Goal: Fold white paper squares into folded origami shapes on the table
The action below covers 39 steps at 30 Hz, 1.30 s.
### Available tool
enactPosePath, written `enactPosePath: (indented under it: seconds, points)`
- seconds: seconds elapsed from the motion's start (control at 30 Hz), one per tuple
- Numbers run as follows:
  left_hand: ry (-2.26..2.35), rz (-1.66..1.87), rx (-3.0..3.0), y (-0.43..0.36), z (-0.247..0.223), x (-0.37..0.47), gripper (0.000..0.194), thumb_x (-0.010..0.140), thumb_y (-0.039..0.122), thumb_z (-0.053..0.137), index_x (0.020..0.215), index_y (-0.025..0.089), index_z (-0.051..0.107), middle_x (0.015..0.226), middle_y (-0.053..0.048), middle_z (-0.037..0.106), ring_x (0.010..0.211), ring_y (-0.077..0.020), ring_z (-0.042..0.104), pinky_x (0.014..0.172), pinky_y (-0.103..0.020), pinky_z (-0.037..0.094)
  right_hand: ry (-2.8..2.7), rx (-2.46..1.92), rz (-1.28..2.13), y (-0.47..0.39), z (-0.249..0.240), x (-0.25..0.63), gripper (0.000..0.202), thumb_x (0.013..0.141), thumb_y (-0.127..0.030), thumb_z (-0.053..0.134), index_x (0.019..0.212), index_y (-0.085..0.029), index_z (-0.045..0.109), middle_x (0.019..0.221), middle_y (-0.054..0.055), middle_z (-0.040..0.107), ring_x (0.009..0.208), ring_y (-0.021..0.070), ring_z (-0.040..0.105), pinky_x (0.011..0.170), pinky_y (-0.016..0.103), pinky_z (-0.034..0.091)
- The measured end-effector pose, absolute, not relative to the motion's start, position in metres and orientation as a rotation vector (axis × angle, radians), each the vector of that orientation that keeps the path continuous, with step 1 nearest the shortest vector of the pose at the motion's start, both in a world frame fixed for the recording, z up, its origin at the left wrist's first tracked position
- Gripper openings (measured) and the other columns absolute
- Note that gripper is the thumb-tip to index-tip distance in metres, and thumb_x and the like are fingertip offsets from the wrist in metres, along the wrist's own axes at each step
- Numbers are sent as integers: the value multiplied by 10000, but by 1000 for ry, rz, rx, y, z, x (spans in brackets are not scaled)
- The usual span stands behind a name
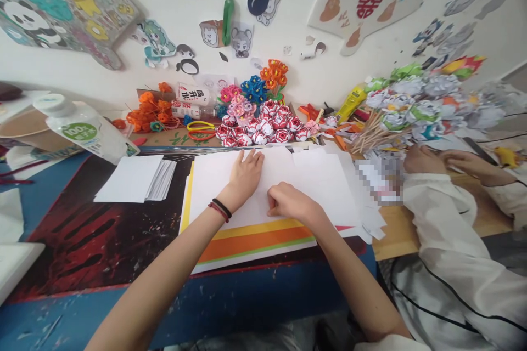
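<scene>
White paper (214, 192) lies in front of me on a pile of coloured sheets, with yellow and orange sheets (255, 249) and a thin green edge showing beneath. My left hand (246, 174), with two dark bands at the wrist, rests flat on the white paper, fingers stretched toward the back. To its right, my right hand (288, 201) is curled into a fist, its knuckles and thumb against the same paper. Nothing shows between its fingers. A stack of white paper squares (129, 178) lies to the left on a dark mat.
A white bottle (84, 129) stands back left. Red-and-white paper flowers (265, 126) and orange flowers (150, 112) line the wall. On the right, paper flowers on sticks (420, 101) lie near another person's hands (424, 159) and white sleeves. Paper scraps (373, 222) lie between us.
</scene>
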State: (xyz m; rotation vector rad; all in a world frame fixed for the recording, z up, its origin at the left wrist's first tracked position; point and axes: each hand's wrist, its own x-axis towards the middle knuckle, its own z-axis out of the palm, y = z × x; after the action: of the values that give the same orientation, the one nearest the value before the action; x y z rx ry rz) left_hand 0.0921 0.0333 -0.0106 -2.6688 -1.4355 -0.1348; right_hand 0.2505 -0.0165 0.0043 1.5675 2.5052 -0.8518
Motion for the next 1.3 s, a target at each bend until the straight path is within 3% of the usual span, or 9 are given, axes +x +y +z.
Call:
enactPosePath:
  seconds: [0.37, 0.73, 0.87, 1.3]
  points:
    - [-1366, -303, -2637, 45, -27, 83, 483, 957, 209, 271, 1399, 106, 436, 1429, -124, 482, 1382, -262, 334, 1142, -456, 206, 2455, 1536, -806, -16, 13, 246, 179, 715, -212, 749, 691, -175, 576, 816, 34, 633, 900, 181, 589, 679, 215, 386]
    - [-1295, -330, -2751, 50, -31, 64, 519, 973, 358, 300, 1440, 148, 380, 1464, -96, 446, 1362, -257, 369, 1151, -466, 175, 2280, 1535, -618, -13, 33, 224, 189, 703, -236, 783, 806, -155, 646, 962, 77, 647, 824, 179, 612, 609, 231, 377]
    - [-1259, -321, -2755, 42, -29, 52, 521, 978, 357, 297, 1445, 140, 372, 1468, -98, 440, 1378, -255, 347, 1148, -457, 186, 2256, 1541, -587, -16, 32, 221, 136, 720, -192, 761, 804, -147, 664, 939, 85, 665, 814, 189, 624, 587, 236, 370]
    - [-1278, -158, -2664, -41, -6, 15, 466, 953, 249, 391, 1390, 102, 456, 1404, -152, 505, 1266, -277, 472, 1091, -459, 298, 2261, 1529, -556, -18, 29, 221, 143, 723, -204, 754, 824, -141, 674, 956, 102, 679, 790, 191, 630, 566, 240, 361]
